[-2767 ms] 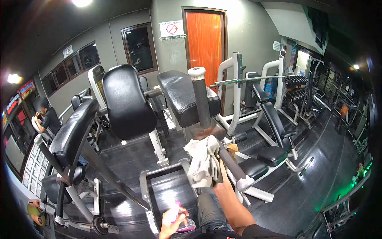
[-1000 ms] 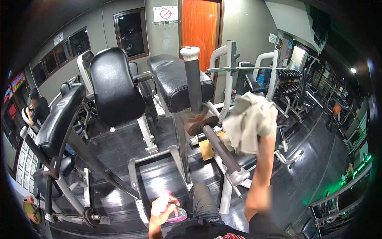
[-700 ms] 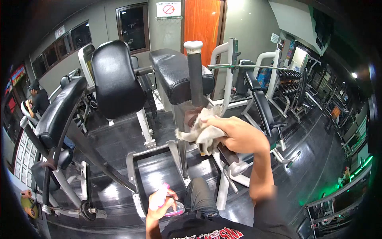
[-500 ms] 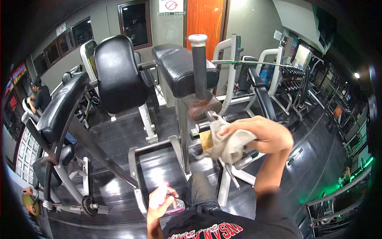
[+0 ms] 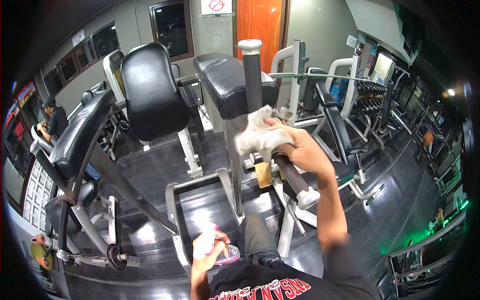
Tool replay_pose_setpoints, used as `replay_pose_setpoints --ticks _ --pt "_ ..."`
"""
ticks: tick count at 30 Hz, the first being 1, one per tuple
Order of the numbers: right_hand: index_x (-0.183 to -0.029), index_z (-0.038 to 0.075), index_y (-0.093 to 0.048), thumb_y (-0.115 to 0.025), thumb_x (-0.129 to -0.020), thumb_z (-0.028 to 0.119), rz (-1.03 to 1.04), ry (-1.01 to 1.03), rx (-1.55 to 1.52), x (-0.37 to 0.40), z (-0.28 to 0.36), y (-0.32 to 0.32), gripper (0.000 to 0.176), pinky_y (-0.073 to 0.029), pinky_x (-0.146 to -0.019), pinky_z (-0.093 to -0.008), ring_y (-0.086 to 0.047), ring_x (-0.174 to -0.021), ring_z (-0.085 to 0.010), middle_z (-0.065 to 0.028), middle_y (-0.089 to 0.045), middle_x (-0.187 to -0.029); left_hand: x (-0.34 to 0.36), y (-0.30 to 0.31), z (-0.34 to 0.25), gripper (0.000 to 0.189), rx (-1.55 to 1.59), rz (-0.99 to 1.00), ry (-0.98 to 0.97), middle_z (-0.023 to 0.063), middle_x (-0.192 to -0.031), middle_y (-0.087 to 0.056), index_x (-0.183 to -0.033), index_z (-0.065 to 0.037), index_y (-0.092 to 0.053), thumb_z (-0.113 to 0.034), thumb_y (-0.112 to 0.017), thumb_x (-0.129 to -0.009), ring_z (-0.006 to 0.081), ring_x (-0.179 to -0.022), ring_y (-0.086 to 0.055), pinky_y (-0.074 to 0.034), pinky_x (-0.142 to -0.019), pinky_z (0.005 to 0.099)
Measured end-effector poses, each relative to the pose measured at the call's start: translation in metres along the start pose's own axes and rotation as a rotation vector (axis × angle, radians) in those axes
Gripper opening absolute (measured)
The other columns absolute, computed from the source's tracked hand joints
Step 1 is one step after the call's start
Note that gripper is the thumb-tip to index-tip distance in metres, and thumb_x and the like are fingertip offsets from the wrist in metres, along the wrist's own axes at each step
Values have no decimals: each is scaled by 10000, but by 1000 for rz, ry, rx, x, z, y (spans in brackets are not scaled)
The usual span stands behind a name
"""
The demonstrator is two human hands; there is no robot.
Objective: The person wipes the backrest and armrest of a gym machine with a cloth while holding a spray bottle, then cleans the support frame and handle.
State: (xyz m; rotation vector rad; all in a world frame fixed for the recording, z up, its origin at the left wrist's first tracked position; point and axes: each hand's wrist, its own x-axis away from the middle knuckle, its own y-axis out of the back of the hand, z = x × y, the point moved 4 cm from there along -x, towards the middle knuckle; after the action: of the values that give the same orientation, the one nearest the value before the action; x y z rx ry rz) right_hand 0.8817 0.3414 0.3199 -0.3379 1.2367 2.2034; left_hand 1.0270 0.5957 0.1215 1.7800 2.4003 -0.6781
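Note:
My right hand (image 5: 305,150) is closed around a crumpled light-grey cloth (image 5: 262,135). The cloth lies against the frame of the gym machine, where the upright dark grip (image 5: 254,80) with a white end cap meets the lower forward handle (image 5: 295,175). Part of that joint is hidden behind the cloth. Low in the view, my left hand (image 5: 207,255) is wrapped round a spray bottle (image 5: 228,255) with a pink-and-white head and pinkish contents. Its fingers are partly washed out by glare. Beside the cloth is the machine's black padded arm support (image 5: 230,82).
A black backrest (image 5: 152,92) stands at the machine's middle, with a second padded arm (image 5: 82,132) at left. The metal base frame (image 5: 172,220) lies on the dark floor. Another person (image 5: 55,122) is at the far left. A dumbbell rack (image 5: 370,100) stands at back right.
My right hand has moved the cloth up and left, from the lower handle to the joint below the upright grip. The lower handle now shows more. My left hand keeps the bottle low.

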Motion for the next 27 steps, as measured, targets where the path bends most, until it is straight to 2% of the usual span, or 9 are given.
replay_pose_setpoints --ticks 1,7,9,11,15,17,19,23,27 --pt "-1270 74 -562 -551 -776 -7 38 -176 -158 13 -3 9 500 -422 -958 -316 -605 -1087 -220 -152 -644 -1159 -1 -4 -1 188 -4 33 -9 200 -861 -617 -1056 74 -536 -2 -570 -888 215 -590 -644 -527 -564 310" --pt "-1097 -40 -593 -481 -668 -104 107 45 -455 70 7 42 448 -429 -955 -304 -621 -1032 -211 -114 -667 -1084 -4 -6 7 203 12 88 26 191 -872 -623 -1066 61 -543 -24 -592 -888 200 -592 -642 -527 -542 300" --pt "-1130 -26 -566 -456 -752 -63 -55 -171 -410 99 -22 53 396 -415 -973 -310 -587 -1031 -182 -108 -616 -1103 -6 -8 9 208 -22 83 21 190 -872 -623 -1068 60 -542 -27 -596 -887 196 -590 -640 -529 -545 301" --pt "-1192 -15 -536 -425 -867 -10 -516 -485 -351 131 -63 57 344 -447 -928 -313 -581 -1029 -176 -116 -588 -1133 -7 -8 8 204 -12 71 25 183 -870 -620 -1075 59 -540 -7 -585 -886 186 -590 -637 -528 -548 294" --pt "-1245 -8 -493 -448 -982 155 -766 -332 -719 90 -59 64 313 -484 -868 -319 -581 -1020 -156 -105 -582 -1159 -8 -6 8 202 -15 51 78 171 -870 -618 -1079 60 -538 18 -573 -884 177 -590 -633 -527 -550 286" --pt "-1261 -16 -483 -420 -963 117 -950 -262 -540 67 -55 57 332 -477 -896 -310 -602 -1017 -193 -110 -597 -1168 -11 -8 7 204 -41 87 94 163 -874 -616 -1083 60 -538 39 -562 -882 173 -594 -631 -527 -550 282" --pt "-1251 -22 -494 -444 -911 43 -761 109 -242 24 -19 50 350 -450 -905 -290 -602 -1012 -213 -107 -602 -1175 -10 -8 10 203 -31 85 107 160 -882 -617 -1081 57 -539 36 -567 -881 172 -601 -631 -529 -552 285" --pt "-1206 45 -524 -434 -831 -92 -423 51 -25 -29 -15 2 410 -457 -769 -271 -616 -861 -142 -110 -663 -946 -5 -7 12 201 -22 40 88 161 -884 -617 -1078 59 -542 35 -570 -880 174 -606 -632 -529 -558 287" --pt "-1178 27 -523 -457 -849 -53 -465 -107 -167 -6 -54 0 346 -429 -673 -245 -520 -721 -104 -63 -576 -812 1 -4 7 206 -55 56 68 161 -881 -618 -1081 60 -542 31 -575 -880 176 -608 -632 -526 -559 286"
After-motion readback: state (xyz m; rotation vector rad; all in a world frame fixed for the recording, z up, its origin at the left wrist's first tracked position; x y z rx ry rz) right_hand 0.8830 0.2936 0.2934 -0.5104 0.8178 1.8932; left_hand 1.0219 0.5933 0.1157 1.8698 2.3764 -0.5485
